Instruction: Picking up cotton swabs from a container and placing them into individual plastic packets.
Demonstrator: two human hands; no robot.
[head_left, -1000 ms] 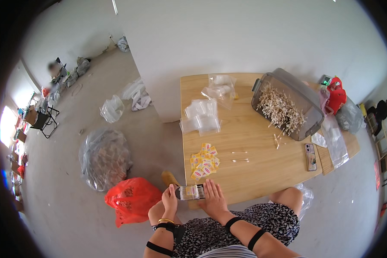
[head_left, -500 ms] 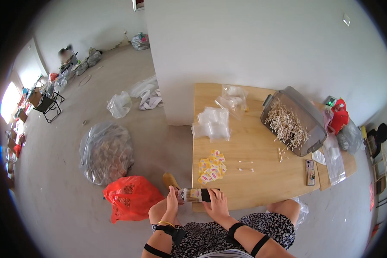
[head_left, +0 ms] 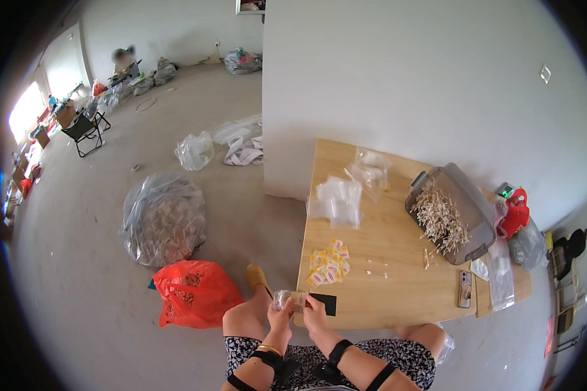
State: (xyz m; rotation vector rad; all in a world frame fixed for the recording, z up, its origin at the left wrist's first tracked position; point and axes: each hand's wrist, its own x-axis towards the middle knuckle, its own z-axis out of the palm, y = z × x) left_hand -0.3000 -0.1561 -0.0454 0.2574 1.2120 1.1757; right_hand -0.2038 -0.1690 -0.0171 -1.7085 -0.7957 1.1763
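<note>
My left hand (head_left: pixel 280 320) and my right hand (head_left: pixel 315 315) are both closed on a small clear bag of cotton swabs (head_left: pixel 284 298), held above my lap at the table's near left corner. The left hand grips its lower side, the right its right end. A flat black rectangle (head_left: pixel 325 305) lies on the table edge beside my right hand, partly covered by it. Beyond the hands spreads a pile of small yellow and white printed cards (head_left: pixel 329 266). To their right lie a few loose swabs (head_left: pixel 377 274).
A tilted grey plastic bin (head_left: pixel 479 207) full of cotton swabs (head_left: pixel 440 218) rests on the wooden table (head_left: pixel 385 306). Clear bags (head_left: pixel 338 201) and a phone (head_left: pixel 465 289) lie there too. A red bag (head_left: pixel 195 296) and a filled clear bag (head_left: pixel 163 218) stand on the floor to the left.
The view has shifted. Both hands have come closer together around the bag of swabs. My right hand has come off most of the black rectangle, which now shows beside it.
</note>
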